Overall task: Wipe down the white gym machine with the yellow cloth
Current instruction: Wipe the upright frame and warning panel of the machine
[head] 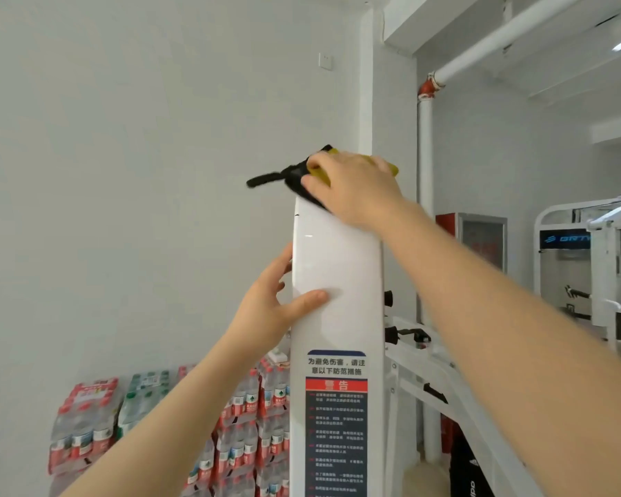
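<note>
The white gym machine's tall upright panel [337, 252] rises in the middle of the view, with a warning sticker [336, 421] lower down. My right hand [352, 188] presses the yellow cloth [318, 171] onto the panel's top end; a black part with a strap sticks out to the left from under the fingers. Most of the cloth is hidden by the hand. My left hand [269, 310] grips the panel's left edge lower down, thumb on the front face, fingers around the side.
Stacked packs of bottled water [87, 417] stand against the wall at lower left. White machine frame bars [431, 374] run to the right of the panel. Another white machine [588, 267] stands at far right. A white pipe [425, 166] runs up behind.
</note>
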